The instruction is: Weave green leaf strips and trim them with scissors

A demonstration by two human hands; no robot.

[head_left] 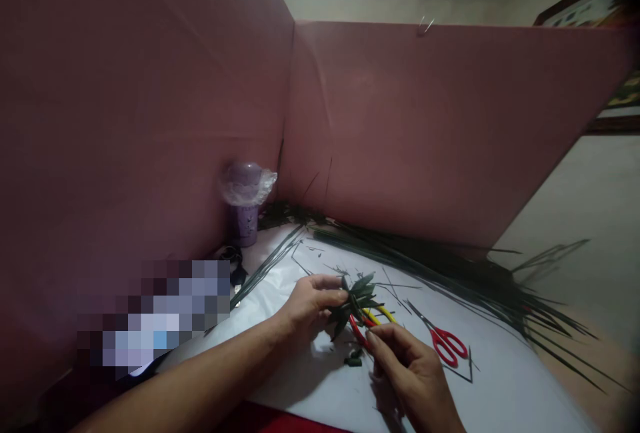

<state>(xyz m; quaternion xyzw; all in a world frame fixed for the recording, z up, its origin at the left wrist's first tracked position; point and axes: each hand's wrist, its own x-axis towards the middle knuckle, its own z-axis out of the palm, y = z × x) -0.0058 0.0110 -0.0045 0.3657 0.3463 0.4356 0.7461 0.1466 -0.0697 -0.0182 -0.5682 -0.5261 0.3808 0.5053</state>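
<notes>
In the middle of the white work surface [280, 366], my left hand [313, 303] pinches a small piece of dark green leaf strips [363, 289] with pointed ends fanning out. My right hand [407, 366] is closed around the red handle of a tool with red and yellow handles [358, 331]. The tool's working end is hidden at the leaf piece, so its exact kind is unclear. Red-handled scissors [447, 346] lie to the right of my right hand, blades pointing away. Beneath the hands lies a short dark green scrap [353, 358].
A long bundle of dark green strips [425, 256] lies along the back and right edge. At the back left stands a purple cup [246, 219] under clear plastic. A blurred-out device [165, 323] is on the left. Pink panels [400, 133] enclose the back and left.
</notes>
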